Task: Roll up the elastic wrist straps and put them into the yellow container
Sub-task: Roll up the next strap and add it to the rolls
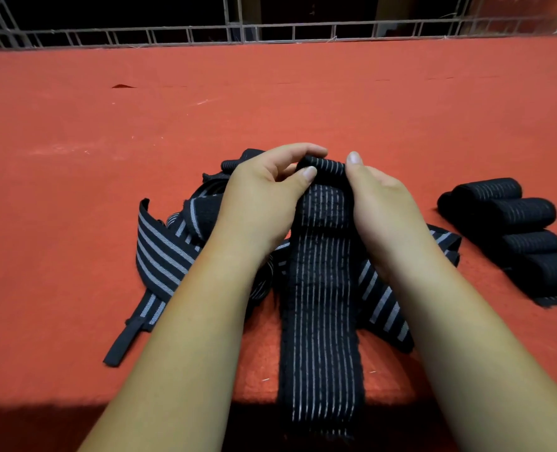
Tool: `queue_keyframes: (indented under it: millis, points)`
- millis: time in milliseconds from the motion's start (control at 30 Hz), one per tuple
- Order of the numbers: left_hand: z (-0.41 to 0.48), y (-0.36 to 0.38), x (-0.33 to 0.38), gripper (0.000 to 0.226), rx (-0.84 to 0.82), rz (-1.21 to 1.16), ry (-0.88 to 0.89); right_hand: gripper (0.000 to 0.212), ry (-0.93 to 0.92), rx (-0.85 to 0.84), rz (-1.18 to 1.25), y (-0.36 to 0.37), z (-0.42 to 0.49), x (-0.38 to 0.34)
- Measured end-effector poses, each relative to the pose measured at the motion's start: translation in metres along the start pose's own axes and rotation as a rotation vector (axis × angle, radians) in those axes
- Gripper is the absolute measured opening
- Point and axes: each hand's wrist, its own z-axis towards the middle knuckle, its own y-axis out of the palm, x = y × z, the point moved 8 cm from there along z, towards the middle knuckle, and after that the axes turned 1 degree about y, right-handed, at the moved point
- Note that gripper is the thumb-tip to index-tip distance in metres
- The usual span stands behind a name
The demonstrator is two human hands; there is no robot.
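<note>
A black elastic wrist strap (321, 305) with thin white lines runs from the table's near edge up to my hands. Its far end is curled into a small roll between my fingers. My left hand (264, 197) pinches the roll's left side, thumb in front and fingers over the top. My right hand (378, 203) grips the right side. Under and around my hands lies a loose pile of black straps with grey stripes (166, 252). Several rolled straps (525, 230) sit in a row at the right. No yellow container is in view.
The work surface is a red felt-covered table (270, 102). A metal grid railing (270, 31) runs along its far edge, with darkness behind. A thin black tab (122, 345) of one strap points toward the near left.
</note>
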Motion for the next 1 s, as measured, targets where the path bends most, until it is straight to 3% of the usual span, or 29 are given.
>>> queue_keyframes:
  millis: [133,200,333,533,633,833,933,1000]
  points:
    - [0.001,0.004,-0.007,0.025,-0.046,-0.075,-0.063,0.031,-0.008,0.05,0.138,-0.002,0.003,-0.001]
    - [0.002,0.004,-0.011,0.019,-0.047,-0.105,-0.118,0.038,-0.036,0.085,0.142,-0.004,0.004,-0.003]
    - [0.002,0.004,-0.017,0.03,-0.043,-0.079,-0.16,0.049,-0.077,0.099,0.123,-0.004,0.004,-0.004]
    - [0.002,0.0,-0.015,0.014,0.054,-0.124,-0.116,0.047,-0.066,0.076,0.021,0.002,0.004,-0.002]
    - [0.004,-0.004,-0.014,0.023,0.097,-0.129,-0.095,0.039,-0.016,0.023,-0.038,0.006,0.002,-0.001]
    - [0.002,0.006,-0.01,0.036,-0.001,-0.165,-0.076,0.057,0.031,0.013,-0.16,-0.002,0.003,0.001]
    - [0.0,0.01,-0.005,0.037,-0.025,-0.162,-0.049,0.066,0.083,0.02,-0.098,-0.002,0.006,0.007]
    - [-0.002,0.012,-0.004,0.038,-0.024,-0.151,-0.052,0.058,0.088,0.043,-0.033,-0.004,0.008,0.009]
